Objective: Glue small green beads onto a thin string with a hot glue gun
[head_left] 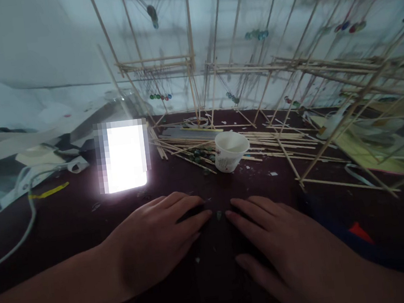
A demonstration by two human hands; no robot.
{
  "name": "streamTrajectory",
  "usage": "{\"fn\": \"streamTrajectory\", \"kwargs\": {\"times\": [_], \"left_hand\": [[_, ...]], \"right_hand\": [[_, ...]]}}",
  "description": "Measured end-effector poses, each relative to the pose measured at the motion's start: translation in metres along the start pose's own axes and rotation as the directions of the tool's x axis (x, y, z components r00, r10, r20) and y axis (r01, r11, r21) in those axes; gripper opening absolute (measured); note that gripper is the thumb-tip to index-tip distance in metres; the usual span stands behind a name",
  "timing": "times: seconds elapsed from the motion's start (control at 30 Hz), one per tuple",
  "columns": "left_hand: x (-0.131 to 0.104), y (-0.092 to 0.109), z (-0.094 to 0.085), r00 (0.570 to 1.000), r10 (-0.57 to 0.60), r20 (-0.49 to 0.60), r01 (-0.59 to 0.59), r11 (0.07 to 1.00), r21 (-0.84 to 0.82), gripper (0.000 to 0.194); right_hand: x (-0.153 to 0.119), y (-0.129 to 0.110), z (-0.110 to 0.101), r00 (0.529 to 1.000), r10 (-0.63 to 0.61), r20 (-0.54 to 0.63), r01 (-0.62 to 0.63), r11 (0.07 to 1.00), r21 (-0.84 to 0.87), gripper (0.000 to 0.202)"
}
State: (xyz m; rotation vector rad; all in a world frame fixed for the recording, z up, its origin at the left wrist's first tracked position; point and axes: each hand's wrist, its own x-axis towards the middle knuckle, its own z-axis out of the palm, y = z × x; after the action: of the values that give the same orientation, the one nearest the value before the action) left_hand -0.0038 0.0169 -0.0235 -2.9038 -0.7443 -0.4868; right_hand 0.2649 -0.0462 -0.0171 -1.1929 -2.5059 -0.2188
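Note:
My left hand [161, 239] lies palm down on the dark table [210, 286], fingers stretched toward the middle and holding nothing. Opposite it, my right hand [278, 240] rests flat with its fingers apart, also holding nothing. A small gap with a tiny clear scrap [219, 215] separates the fingertips. Beyond the hands stands a white paper cup [230, 153] with printed marks. Dark glass marbles [198, 155] are gathered left of the cup. Thin wooden sticks [281, 141] lie in a loose pile behind it.
Stick frames [188, 26] with marbles hanging on strings rise at the back and right. A glowing screen [126, 155] stands at left, near a white cable [31, 210] and a yellow strip [51, 190]. Yellow paper [365, 147] and a red object [360, 233] are at right.

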Motion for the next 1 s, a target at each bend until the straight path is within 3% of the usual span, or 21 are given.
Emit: {"fn": "streamTrajectory", "kwargs": {"times": [0.43,0.73,1.0], "left_hand": [[-0.0014,-0.0049,0.0066,0.998,0.046,-0.049,-0.046,0.999,0.003,0.036],[-0.0014,-0.0051,0.0065,0.997,0.041,-0.06,-0.04,0.999,0.011,0.036],[0.0005,-0.0034,0.0031,0.997,0.059,-0.053,-0.058,0.998,0.033,0.037]], "right_hand": [[0.0002,0.0005,-0.0002,0.999,0.028,0.047,-0.03,0.999,0.031,0.046],[-0.0002,-0.0018,0.0006,1.0,0.026,-0.002,-0.026,1.0,-0.011,0.047],[-0.0013,-0.0005,0.0026,1.0,0.027,0.005,-0.027,0.998,0.052,0.06]]}}
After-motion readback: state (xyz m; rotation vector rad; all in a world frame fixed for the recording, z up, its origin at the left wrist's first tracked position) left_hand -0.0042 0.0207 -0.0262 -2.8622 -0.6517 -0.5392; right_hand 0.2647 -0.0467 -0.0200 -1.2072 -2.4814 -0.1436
